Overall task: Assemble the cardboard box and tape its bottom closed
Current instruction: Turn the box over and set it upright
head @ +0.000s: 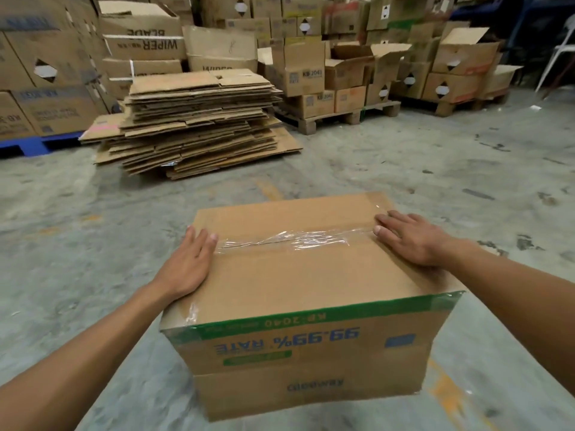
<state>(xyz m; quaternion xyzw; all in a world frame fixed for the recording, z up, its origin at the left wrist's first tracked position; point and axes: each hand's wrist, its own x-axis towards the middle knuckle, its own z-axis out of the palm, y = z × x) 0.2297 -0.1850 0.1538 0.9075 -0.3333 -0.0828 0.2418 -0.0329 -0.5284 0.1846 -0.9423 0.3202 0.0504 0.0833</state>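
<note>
box (298, 275) upside down on concrete floor (466, 169), centre foreground, bottom face up w/ flaps closed. clear tape (280, 241) wrinkled along centre seam, running left-right; another clear strip over near-left corner. print on near side reads inverted: "99.99% rate" in blue, "kp-2040" on green band along top edge, "gledway" or similar lower down, blurred, can't be sure. small green label under the rate text, unreadable. small blue square near right of that side, contents not legible.

left hand (186, 262) flat on left edge of top face, fingers straight, tips touching tape end; grip wide, holding nothing. right hand (407, 237) flat on right part of top face, fingers straight, on the tape's right end; grip wide too, nothing held. both forearms cut off by frame edges.

flat stack (199, 119) of folded cartons on floor beyond box, well apart. behind it stacked cartons (143, 45) w/ "wiper blade" printed, upper one inverted; another "wiper" half hidden by the stack. cartons on wood pallet (342, 115) marked "kb-2041" and "rate". left cartons on blue pallet (28, 144), "kb-3.." cut off at frame edge. white diamond labels on many cartons, text too small. white chair legs (557, 63) far right, mostly cut off. background blurred twd edges.
</note>
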